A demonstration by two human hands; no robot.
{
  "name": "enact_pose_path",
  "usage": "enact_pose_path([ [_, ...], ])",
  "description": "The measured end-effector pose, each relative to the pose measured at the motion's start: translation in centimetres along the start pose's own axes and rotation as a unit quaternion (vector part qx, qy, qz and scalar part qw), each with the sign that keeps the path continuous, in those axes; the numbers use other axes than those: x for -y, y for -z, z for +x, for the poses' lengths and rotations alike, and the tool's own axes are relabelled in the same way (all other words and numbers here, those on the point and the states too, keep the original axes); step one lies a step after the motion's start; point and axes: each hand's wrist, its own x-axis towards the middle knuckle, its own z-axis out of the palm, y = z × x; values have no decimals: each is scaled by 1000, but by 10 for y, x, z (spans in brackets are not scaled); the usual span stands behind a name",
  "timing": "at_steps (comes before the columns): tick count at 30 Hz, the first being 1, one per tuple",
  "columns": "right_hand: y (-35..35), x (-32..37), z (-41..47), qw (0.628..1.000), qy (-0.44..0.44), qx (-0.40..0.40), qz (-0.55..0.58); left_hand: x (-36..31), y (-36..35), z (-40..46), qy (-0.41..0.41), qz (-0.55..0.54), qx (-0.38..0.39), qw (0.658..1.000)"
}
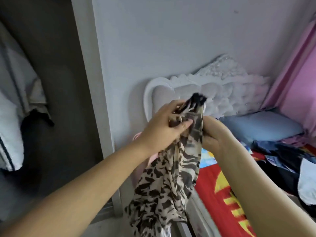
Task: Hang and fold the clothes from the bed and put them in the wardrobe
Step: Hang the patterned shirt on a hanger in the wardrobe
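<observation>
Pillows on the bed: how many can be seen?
1. A pale blue pillow lies at the head of the bed, below the white carved headboard, right of the raised hands. Others may be hidden behind the arms or the animal-print garment.

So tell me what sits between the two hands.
The head view shows the animal-print garment between left hand and right hand; both grip its top.
</observation>
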Motion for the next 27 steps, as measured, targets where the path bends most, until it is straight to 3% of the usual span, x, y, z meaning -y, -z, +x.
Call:
enact_pose_path([
  [5, 9, -10, 4, 995, -76, 52, 44, 7, 11, 23, 126, -23, -105, 986],
  [9, 30, -23, 11, 988, 19, 100, -116, 3, 17, 38, 220, -137, -152, 954],
  [13, 25, -33, 7, 914, 124, 200, -331, 1, 20, 49, 244, -268, -130, 923],
  [16, 18, -36, 9, 858, 148, 95, -483, 2, 22, 51, 253, -281, -148, 914],
  [18, 17, -32, 13, 853, 145, 47, -499, 9, 27, 51, 252, -296, -163, 907],
  [19, 14, -26, 14, 868, 147, 39, -474, 14, 29, 49, 248, -310, -158, 904],
  [22, -1, -4, 18, 935, 160, 23, -317, 36, 25, 27, 242, -336, -59, 908],
  [25, -19, 26, 27, 981, 160, 23, -107, 69, 4, -16, 257, -219, 143, 930],
  [27, -29, 47, 32, 985, 170, 23, -6, 85, -12, -41, 262, -117, 286, 914],
])
